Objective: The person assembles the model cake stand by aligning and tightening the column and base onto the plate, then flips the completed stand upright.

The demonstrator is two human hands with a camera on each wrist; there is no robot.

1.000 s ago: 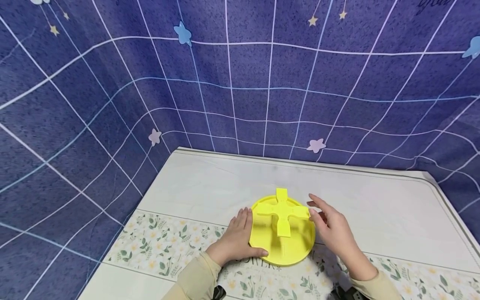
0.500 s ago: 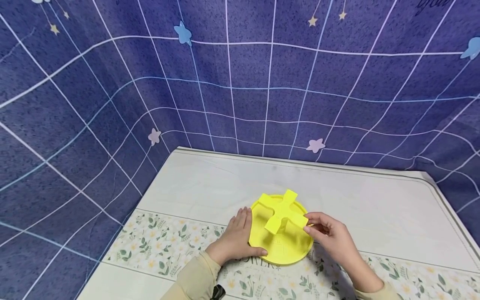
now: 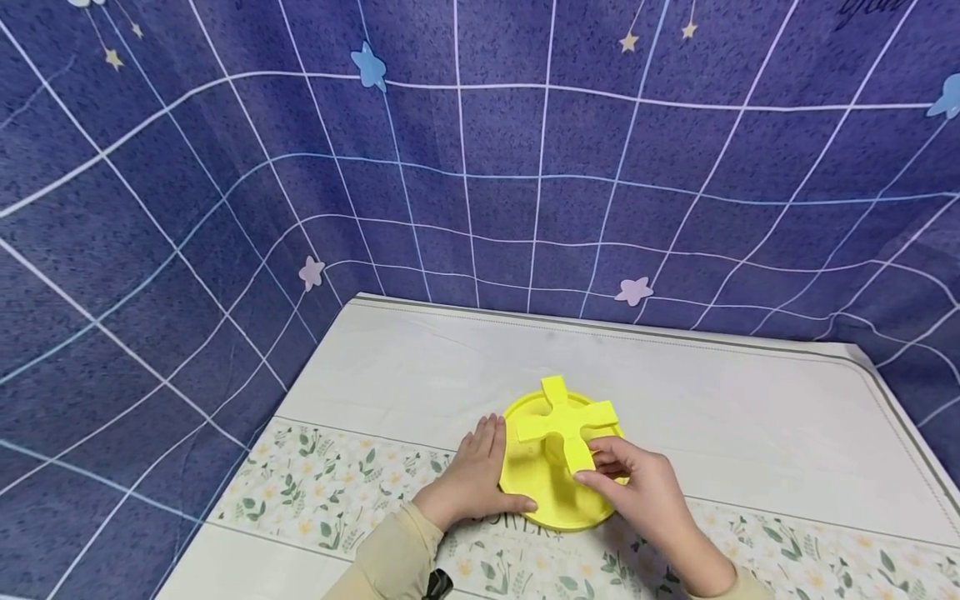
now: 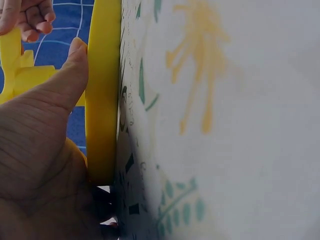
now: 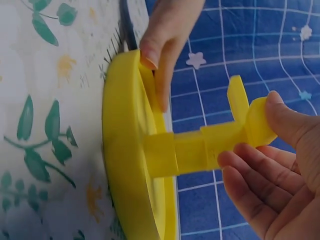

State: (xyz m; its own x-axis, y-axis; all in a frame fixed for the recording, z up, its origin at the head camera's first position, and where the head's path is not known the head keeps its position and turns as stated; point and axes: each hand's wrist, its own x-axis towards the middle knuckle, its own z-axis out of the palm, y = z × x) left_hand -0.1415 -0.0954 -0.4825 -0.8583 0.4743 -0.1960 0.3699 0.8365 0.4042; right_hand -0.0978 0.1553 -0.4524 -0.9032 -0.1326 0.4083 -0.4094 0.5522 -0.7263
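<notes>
A round yellow base (image 3: 555, 504) with a raised rim lies on the table. From its middle rises a stepped yellow stem (image 5: 190, 151), topped by a yellow cross-shaped handle (image 3: 566, 423) with flat arms. My left hand (image 3: 471, 475) rests against the base's left side, fingers straight and thumb over the near rim. My right hand (image 3: 645, 492) pinches the near arm of the cross between thumb and fingers. In the right wrist view, the right thumb (image 5: 282, 117) presses on the arm's end while the other fingers curl below it, beside the stem.
The table (image 3: 420, 358) has a white cover with a band of printed flowers (image 3: 322, 483). A dark blue curtain (image 3: 487, 200) with white grid lines and stars hangs behind it and along the left side.
The cross-shaped handle has turned on the base. My right hand came in from the right, took hold of an arm and moved nearer and left. My left hand has stayed put.
</notes>
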